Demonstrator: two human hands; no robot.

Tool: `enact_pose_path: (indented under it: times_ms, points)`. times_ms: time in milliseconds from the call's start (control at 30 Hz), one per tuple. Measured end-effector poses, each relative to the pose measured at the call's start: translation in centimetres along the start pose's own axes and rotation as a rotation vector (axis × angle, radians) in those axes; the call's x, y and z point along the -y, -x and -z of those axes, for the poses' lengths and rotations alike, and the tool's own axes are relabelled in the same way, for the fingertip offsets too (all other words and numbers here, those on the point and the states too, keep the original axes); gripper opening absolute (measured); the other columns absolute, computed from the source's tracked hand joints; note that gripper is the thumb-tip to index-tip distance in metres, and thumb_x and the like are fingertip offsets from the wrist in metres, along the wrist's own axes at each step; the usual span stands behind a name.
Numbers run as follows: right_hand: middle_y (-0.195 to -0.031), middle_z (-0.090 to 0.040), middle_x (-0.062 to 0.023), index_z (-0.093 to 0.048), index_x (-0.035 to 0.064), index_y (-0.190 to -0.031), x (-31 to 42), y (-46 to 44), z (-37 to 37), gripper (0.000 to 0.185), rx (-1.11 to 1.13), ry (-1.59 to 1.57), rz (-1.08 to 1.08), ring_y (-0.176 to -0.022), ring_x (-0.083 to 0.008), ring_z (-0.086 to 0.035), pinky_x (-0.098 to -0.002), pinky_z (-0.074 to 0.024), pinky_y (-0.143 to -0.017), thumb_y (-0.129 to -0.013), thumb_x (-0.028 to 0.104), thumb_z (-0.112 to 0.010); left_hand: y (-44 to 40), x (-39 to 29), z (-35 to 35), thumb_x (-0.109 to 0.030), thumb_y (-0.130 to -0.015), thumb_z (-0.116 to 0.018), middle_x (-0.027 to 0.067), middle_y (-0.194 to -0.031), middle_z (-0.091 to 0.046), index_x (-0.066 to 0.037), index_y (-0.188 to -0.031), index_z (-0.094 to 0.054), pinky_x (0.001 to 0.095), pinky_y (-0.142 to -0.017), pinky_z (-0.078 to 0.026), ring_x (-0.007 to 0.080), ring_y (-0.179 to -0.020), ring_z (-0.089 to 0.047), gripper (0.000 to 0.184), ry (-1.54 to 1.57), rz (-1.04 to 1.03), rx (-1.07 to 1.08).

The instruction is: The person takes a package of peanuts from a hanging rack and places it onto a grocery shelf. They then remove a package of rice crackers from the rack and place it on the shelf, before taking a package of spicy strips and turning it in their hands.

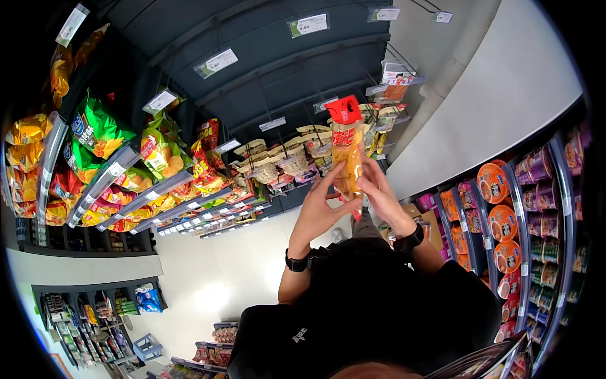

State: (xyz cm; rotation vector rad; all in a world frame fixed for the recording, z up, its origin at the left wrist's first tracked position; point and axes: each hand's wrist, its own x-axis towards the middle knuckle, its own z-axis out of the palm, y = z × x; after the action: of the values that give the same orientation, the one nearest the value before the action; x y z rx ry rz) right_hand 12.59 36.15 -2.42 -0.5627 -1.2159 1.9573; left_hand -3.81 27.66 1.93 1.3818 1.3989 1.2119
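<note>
A long, narrow snack packet (346,142) with a red top and yellow-orange contents is held upright in front of me. A hang hole shows in its red header. My left hand (325,205) grips the lower left side, with thumb and fingers at the edge. From the right, my right hand (380,192) closes on the lower part, fingers partly behind it. Just beyond the packet hang beige snack bags (293,161) on rack hooks. Its small printing cannot be read.
Chip bags (101,129) fill the slanted shelves at left. Price tags (309,25) stick out on hooks from the dark rack. Cup noodles (504,221) line the right shelves. A blue-grey stool (147,347) stands on the pale floor (208,271) at lower left.
</note>
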Motion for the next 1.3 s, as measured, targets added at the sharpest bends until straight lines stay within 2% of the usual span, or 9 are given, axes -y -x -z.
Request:
enact_pose_path:
  times_ms: [233, 367, 433, 533, 633, 733, 967, 1033, 1300]
  points:
    - [-0.138, -0.052, -0.0149, -0.036, 0.0009, -0.144, 1.3, 1.7, 0.4, 0.056, -0.112, -0.286, -0.121, -0.123, -0.0253, -0.056, -0.0394, -0.0469, -0.103, -0.094, 0.014, -0.058, 1.0, -0.4, -0.3, -0.009, -0.083, -0.077, 0.0083, -0.140, -0.055, -0.007, -0.138, -0.054, 0.0316, -0.092, -0.050, 0.0164, -0.114, -0.057, 0.060, 0.016, -0.079, 0.073]
    - [-0.131, -0.058, -0.0170, -0.043, -0.0011, -0.139, 1.9, 3.5, 2.4, 0.050, -0.158, -0.419, -0.252, -0.117, -0.0277, -0.061, -0.0408, -0.0503, -0.100, -0.094, 0.016, -0.055, 0.2, 0.9, -0.7, -0.004, -0.089, -0.068, 0.0053, -0.122, -0.064, -0.003, -0.120, -0.062, 0.0270, -0.085, -0.050, 0.0125, -0.108, -0.058, 0.032, 0.210, -0.111, -0.218]
    - [-0.131, -0.058, -0.0176, -0.044, -0.0032, -0.137, 1.9, 4.3, 3.4, 0.051, -0.214, -0.528, -0.330, -0.118, -0.0282, -0.061, -0.0406, -0.0497, -0.101, -0.093, 0.020, -0.055, -0.4, 1.5, -1.0, -0.007, -0.092, -0.066, 0.0071, -0.122, -0.063, -0.004, -0.124, -0.059, 0.0292, -0.091, -0.048, 0.0153, -0.110, -0.057, 0.032, 0.153, -0.104, -0.377]
    - [-0.130, -0.059, -0.0179, -0.046, -0.0047, -0.136, 2.8, 5.6, 3.7, 0.052, -0.207, -0.578, -0.300, -0.116, -0.0291, -0.061, -0.0410, -0.0493, -0.101, -0.093, 0.025, -0.054, -0.9, 1.6, -2.0, -0.011, -0.096, -0.063, 0.0096, -0.123, -0.062, -0.003, -0.131, -0.051, 0.0320, -0.096, -0.045, 0.0170, -0.114, -0.056, 0.038, 0.067, -0.048, -0.362]
    - [-0.129, -0.060, -0.0181, -0.047, -0.0049, -0.135, 3.1, 6.9, 4.7, 0.052, -0.255, -0.580, -0.294, -0.115, -0.0293, -0.062, -0.0412, -0.0492, -0.101, -0.094, 0.026, -0.052, -1.3, 2.3, -3.8, -0.013, -0.098, -0.061, 0.0109, -0.121, -0.062, -0.001, -0.135, -0.044, 0.0309, -0.095, -0.046, 0.0157, -0.114, -0.056, 0.043, 0.416, 0.063, -0.152]
    - [-0.134, -0.058, -0.0186, -0.046, -0.0035, -0.138, 3.1, 7.1, 4.5, 0.056, -0.261, -0.489, -0.263, -0.119, -0.0306, -0.060, -0.0418, -0.0476, -0.102, -0.093, 0.031, -0.048, -1.3, 1.4, -3.5, -0.012, -0.099, -0.060, 0.0115, -0.121, -0.062, 0.001, -0.135, -0.042, 0.0281, -0.092, -0.048, 0.0136, -0.111, -0.058, 0.042, 0.490, 0.255, -0.021]
    - [-0.134, -0.057, -0.0206, -0.044, -0.0041, -0.139, 2.8, 10.8, 7.8, 0.056, -0.320, -0.497, -0.156, -0.120, -0.0299, -0.060, -0.0411, -0.0473, -0.103, -0.094, 0.029, -0.048, -2.3, 0.9, -7.7, -0.008, -0.099, -0.059, 0.0125, -0.121, -0.063, 0.000, -0.133, -0.044, 0.0259, -0.087, -0.050, 0.0127, -0.107, -0.061, 0.038, 0.529, 0.209, 0.113]
    - [-0.134, -0.056, -0.0175, -0.040, -0.0051, -0.140, 2.3, 12.3, 8.4, 0.053, -0.394, -0.495, -0.046, -0.120, -0.0260, -0.058, -0.0382, -0.0471, -0.102, -0.096, 0.021, -0.054, -2.3, 1.3, -9.1, -0.007, -0.099, -0.059, 0.0128, -0.119, -0.064, 0.000, -0.133, -0.044, 0.0266, -0.088, -0.050, 0.0132, -0.105, -0.062, 0.038, 0.527, 0.176, 0.131]
    - [-0.142, -0.049, -0.0148, -0.032, -0.0018, -0.146, 4.7, 22.9, 8.8, 0.053, -0.510, -0.429, 0.143, -0.128, -0.0228, -0.052, -0.0368, -0.0450, -0.106, -0.099, 0.015, -0.052, 0.1, -0.7, -16.4, -0.006, -0.098, -0.060, 0.0152, -0.120, -0.065, 0.001, -0.135, -0.043, 0.0270, -0.090, -0.050, 0.0148, -0.106, -0.063, 0.042, 0.533, 0.189, 0.364]
